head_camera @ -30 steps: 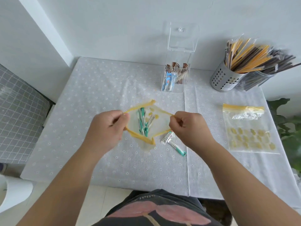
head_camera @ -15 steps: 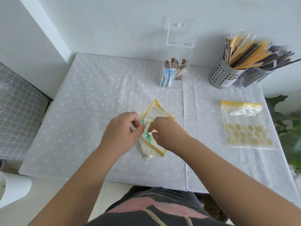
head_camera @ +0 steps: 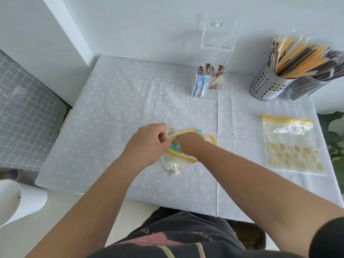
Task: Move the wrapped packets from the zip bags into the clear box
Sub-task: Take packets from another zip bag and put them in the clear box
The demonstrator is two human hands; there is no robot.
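A yellow-rimmed zip bag [head_camera: 174, 165] lies on the white dotted tablecloth [head_camera: 130, 101] in the middle. My left hand [head_camera: 147, 144] pinches the bag's rim and holds its mouth wide. My right hand [head_camera: 188, 144] reaches into the bag, its fingers hidden inside. Green wrapped packets [head_camera: 174, 147] show in the mouth between my hands. The clear box [head_camera: 209, 81] stands at the back of the table with its lid [head_camera: 217, 32] raised; blue and brown packets stand in it. A second zip bag [head_camera: 292, 148] lies flat on the right.
A perforated metal cup [head_camera: 266, 86] full of wrapped sticks stands at the back right, with a clear cup beside it. A green plant [head_camera: 335, 138] is past the right edge. A grey checked cushion [head_camera: 24, 116] lies to the left, and a white tub [head_camera: 20, 200] is on the floor.
A second ago both hands pulled the bag's mouth apart. Since then my right hand has gone into the bag, and my left hand keeps hold of the rim.
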